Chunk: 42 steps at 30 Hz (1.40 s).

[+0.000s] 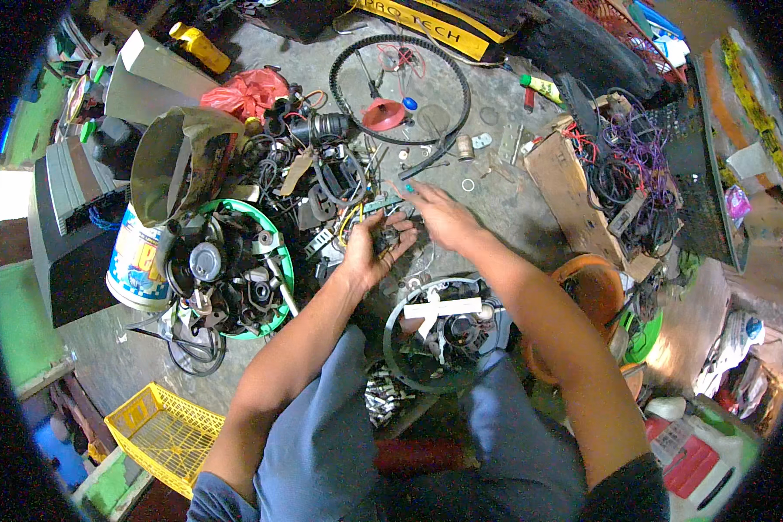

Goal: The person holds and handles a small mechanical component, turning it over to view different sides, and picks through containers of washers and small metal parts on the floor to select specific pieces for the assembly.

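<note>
My left hand (378,248) is turned palm up and cupped, with a few small dark parts (393,235) lying in it, too small to name. Beyond it, my right hand (444,217) reaches leftward over the floor, its fingers stretched out. A small teal thing (410,188) shows at its fingertips; whether they touch it, I cannot tell. Left of both hands spreads a heap of used parts and cables (322,174). Between my knees stands a clear round tub (390,348) of mixed parts with a white strip (442,307) across its top.
A green basin (292,270) full of metal parts and a white bucket (130,270) stand left. A black ring-shaped belt (466,87) circles a red funnel (383,114) ahead. Rightward are a cardboard box (565,196) of wires and an orange pot (596,274). A yellow basket (152,404) lies lower left.
</note>
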### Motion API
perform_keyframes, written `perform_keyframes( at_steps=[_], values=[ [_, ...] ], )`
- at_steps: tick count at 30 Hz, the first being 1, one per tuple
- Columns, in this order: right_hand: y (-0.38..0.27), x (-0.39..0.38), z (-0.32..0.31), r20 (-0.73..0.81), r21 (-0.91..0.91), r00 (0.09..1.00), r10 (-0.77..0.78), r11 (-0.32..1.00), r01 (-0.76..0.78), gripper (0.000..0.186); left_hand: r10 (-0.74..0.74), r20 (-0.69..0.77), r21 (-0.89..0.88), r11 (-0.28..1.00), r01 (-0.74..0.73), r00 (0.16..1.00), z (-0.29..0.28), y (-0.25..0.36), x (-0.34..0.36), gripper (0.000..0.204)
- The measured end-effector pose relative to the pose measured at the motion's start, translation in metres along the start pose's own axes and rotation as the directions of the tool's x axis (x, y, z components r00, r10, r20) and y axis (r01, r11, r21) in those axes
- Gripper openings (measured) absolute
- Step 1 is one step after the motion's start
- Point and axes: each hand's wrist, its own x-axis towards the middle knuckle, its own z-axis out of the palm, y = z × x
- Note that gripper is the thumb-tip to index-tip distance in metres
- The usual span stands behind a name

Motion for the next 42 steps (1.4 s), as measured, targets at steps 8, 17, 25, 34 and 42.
perform_keyframes(
  at_steps=[8,17,25,34,42],
  values=[
    [-0.008,0.002,0.007,0.051,-0.093,0.999,-0.019,0.995,0.024,0.05,0.016,0.004,0.014,1.0,-0.016,1.0,0.002,0.005,-0.007,0.044],
    [-0.001,-0.025,0.001,0.106,-0.24,0.993,-0.05,0.968,0.074,0.025,0.037,-0.033,-0.012,0.999,-0.038,0.999,0.005,0.008,-0.013,0.043],
    [-0.001,-0.025,0.002,0.109,-0.245,0.99,0.089,0.968,-0.06,0.025,0.031,-0.015,-0.019,0.999,-0.031,0.999,0.001,0.007,-0.008,0.044],
    [0.035,-0.018,-0.019,0.253,0.672,0.812,0.526,0.508,-0.538,0.018,0.018,0.007,0.01,1.0,-0.018,1.0,0.01,0.007,-0.01,0.046],
    [-0.058,-0.02,-0.08,0.097,0.754,0.954,0.283,0.605,-0.256,0.017,-0.032,0.036,0.008,0.999,0.031,0.999,0.024,0.004,-0.018,0.042]
  ],
)
